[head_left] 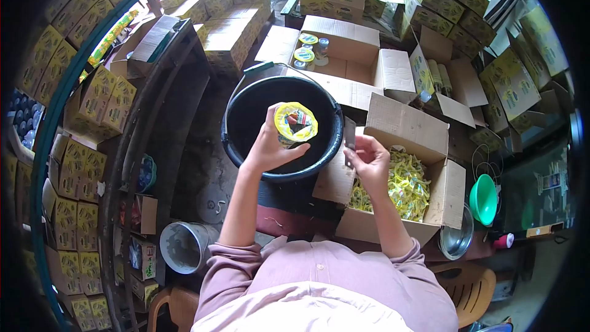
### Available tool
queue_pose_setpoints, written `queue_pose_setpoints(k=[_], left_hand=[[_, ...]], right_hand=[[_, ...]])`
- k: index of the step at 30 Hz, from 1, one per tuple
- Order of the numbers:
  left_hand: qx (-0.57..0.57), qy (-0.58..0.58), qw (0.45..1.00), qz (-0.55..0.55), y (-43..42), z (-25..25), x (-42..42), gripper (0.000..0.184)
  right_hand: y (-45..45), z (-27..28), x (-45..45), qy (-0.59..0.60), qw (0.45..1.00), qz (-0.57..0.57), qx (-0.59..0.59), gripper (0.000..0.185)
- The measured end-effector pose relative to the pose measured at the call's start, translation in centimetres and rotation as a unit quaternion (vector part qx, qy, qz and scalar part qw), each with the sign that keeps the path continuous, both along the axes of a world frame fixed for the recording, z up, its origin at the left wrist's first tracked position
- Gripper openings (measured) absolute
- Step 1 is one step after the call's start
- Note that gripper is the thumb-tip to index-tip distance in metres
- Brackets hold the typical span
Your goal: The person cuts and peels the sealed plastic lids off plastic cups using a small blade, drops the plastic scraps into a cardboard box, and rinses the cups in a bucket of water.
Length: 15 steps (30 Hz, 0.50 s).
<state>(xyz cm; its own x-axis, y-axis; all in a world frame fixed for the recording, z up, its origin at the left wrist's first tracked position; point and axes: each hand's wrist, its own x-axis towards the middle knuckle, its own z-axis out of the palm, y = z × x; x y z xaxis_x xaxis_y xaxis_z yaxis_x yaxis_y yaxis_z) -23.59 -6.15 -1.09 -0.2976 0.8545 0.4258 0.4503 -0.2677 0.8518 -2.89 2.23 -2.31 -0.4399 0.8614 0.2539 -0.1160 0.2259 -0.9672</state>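
When seen from the head view, holds a yellow-rimmed cup (296, 123) in the left hand (269, 147), above the mouth of the black bucket (243, 117), probably so as to catch anything dropping. Curls the left grip round the cup's left side, with thumb stretched along the near side, perhaps to leave the rim free. Points the rimmed end up toward the camera, showing red and dark patches, whether in or on the cup impossible to tell; sets its long axis roughly along the line of sight, with exact tilt unclear. Pinches a thin, dark, blade-like strip (350, 138) narrowly between right thumb and fingers, the right hand (370, 158) being just beyond the bucket's right edge, strip lengthwise away from the body, apart from the cup. Has a carton (409, 124) of yellow strips (405, 181) close by on the right, likely for easy reach.
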Motion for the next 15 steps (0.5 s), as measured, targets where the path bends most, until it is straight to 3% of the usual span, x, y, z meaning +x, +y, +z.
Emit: queue_pose_setpoints(k=[3,6,11,15], left_hand=[[0.034,0.056,0.992,0.106,0.4,-0.6,1.5,0.075],[0.054,0.059,0.989,0.128,0.7,-1.6,1.5,0.077],[0.066,0.146,0.97,0.182,-0.2,-0.9,2.3,0.074],[0.058,0.174,0.963,0.197,-0.8,-0.4,3.0,0.074]], right_hand=[[0.9,2.3,-1.3,-0.051,0.972,-0.024,0.227,0.023],[1.4,4.1,-1.7,-0.1,0.894,-0.027,0.435,0.027],[1.3,4.4,-1.9,-0.176,0.816,-0.01,0.55,0.027],[1.2,4.7,-2.4,-0.184,0.798,-0.008,0.574,0.026]])
